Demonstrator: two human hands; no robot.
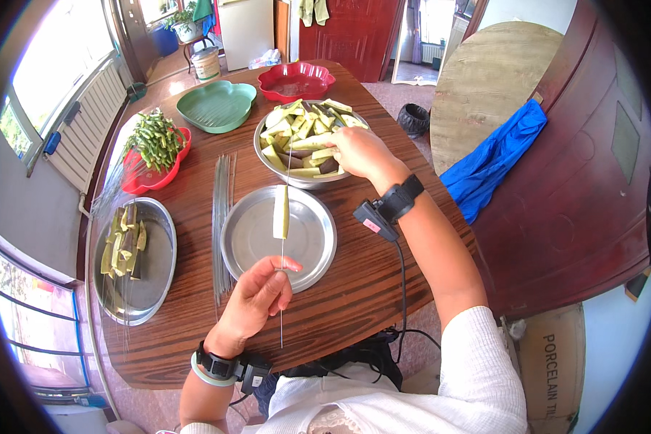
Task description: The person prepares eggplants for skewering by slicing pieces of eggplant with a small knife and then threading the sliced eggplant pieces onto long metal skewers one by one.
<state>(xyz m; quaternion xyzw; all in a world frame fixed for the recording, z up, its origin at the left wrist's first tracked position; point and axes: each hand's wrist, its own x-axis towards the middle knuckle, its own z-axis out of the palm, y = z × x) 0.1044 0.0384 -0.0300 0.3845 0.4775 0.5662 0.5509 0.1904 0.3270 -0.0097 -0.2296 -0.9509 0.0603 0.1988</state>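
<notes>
My left hand (263,293) pinches a thin metal skewer (282,325) pointing away from me. One pale eggplant strip (281,212) is threaded on it, above a round steel plate (279,238). My right hand (358,152) reaches to a steel bowl (304,182) heaped with cut eggplant pieces (304,125). Between its fingers is the end of another eggplant strip (312,142); the far side of the grip is hidden. Left of the plate lies a bundle of bare metal skewers (222,228).
An oval steel tray (168,271) at the left holds skewered eggplant (123,244). Behind it, a red dish (141,184) carries skewered green vegetables (154,141). A green dish (217,108) and a dark red dish (295,84) stand at the table's (369,260) far end. A cable (404,293) hangs from my right wrist device.
</notes>
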